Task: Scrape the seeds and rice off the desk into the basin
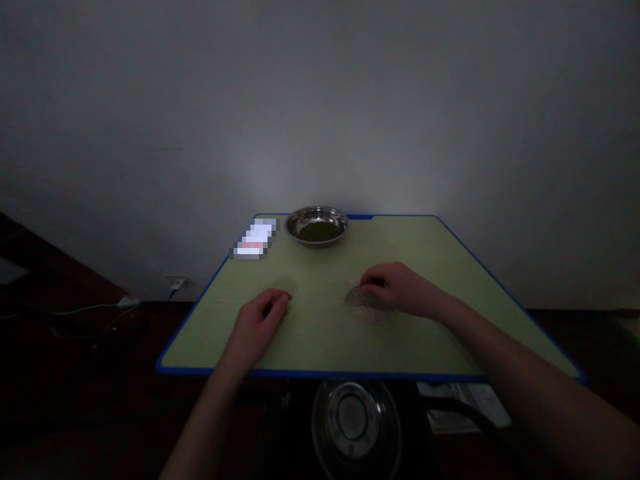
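My right hand (395, 287) is above the right-middle of the table, fingers and thumb pinched on a see-through, greyish rounded thing (359, 298). That thing is low over the tabletop or resting on it; its kind is too dim to tell. A pale, speckled patch shows around it. My left hand (260, 320) rests near the table's left-front part with the fingers curled and thumb against the forefinger. Anything in that pinch is too small to make out. Farther back, a shiny metal bowl (317, 227) holds a layer of small green grains.
The pale green table (320, 347) has a blue rim. A lit, blurred-out phone-like screen (255, 239) lies at the back left. Below the front edge is another metal bowl (356, 427), with papers (465, 407) to its right. A wall (320, 133) stands behind.
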Action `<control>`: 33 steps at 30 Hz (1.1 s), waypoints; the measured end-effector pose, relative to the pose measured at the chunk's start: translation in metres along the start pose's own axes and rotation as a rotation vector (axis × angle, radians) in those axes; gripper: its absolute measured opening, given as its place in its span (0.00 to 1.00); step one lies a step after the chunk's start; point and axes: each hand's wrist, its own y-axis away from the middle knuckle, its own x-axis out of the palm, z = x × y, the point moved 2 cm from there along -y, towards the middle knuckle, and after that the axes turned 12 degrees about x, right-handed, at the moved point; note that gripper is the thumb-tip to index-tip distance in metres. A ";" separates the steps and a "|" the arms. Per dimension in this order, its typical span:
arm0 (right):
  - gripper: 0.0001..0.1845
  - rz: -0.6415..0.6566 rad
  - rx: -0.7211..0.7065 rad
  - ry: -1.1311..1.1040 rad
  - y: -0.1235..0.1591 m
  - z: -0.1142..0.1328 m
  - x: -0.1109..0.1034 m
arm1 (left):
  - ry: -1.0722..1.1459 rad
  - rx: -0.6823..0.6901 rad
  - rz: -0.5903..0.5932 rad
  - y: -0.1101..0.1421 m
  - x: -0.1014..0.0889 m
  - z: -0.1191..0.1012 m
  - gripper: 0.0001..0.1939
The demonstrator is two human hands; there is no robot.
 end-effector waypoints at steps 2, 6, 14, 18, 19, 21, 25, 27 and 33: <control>0.08 -0.030 -0.006 -0.026 -0.001 0.009 -0.004 | 0.019 -0.015 -0.022 0.000 -0.001 0.000 0.16; 0.06 -0.054 0.004 -0.118 -0.013 0.041 -0.002 | 0.099 -0.055 -0.141 -0.001 -0.005 0.000 0.14; 0.07 0.000 0.024 -0.048 -0.037 0.079 0.055 | 0.236 -0.116 -0.310 0.000 -0.009 0.007 0.11; 0.07 -0.032 0.119 0.003 -0.033 0.056 0.049 | 0.257 -0.109 -0.298 0.000 -0.008 0.007 0.10; 0.07 -0.036 0.149 0.009 -0.032 0.049 0.043 | 0.256 -0.105 -0.295 0.000 -0.008 0.007 0.10; 0.07 -0.046 0.204 0.030 -0.029 0.035 0.032 | 0.250 -0.101 -0.281 0.000 -0.008 0.005 0.10; 0.07 -0.072 0.273 0.070 -0.026 0.017 0.015 | 0.244 -0.097 -0.264 0.000 -0.008 0.003 0.09; 0.07 -0.088 0.259 0.074 -0.024 0.015 0.008 | 0.240 -0.091 -0.261 0.000 -0.008 0.004 0.09; 0.10 -0.115 0.100 0.025 -0.006 0.001 -0.030 | 0.212 -0.095 -0.255 0.000 -0.009 0.001 0.10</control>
